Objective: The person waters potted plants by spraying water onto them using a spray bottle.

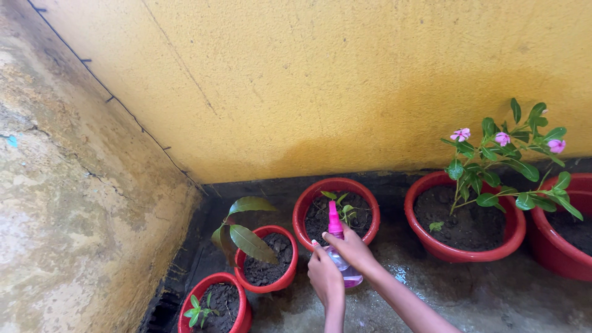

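Head view: my right hand [353, 248] wraps the clear plastic spray bottle with pink nozzle [338, 244], my left hand [325, 277] cupping it below (nozzle upright), beside the round red plastic pot [336, 208]; I'd aim low at soil.

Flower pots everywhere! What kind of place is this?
Probably a small potted garden in an outdoor corner of a house. Red pots of soil stand on a wet concrete floor against a yellow wall, one holds a pink-flowered plant, and both hands hold a pink spray bottle.
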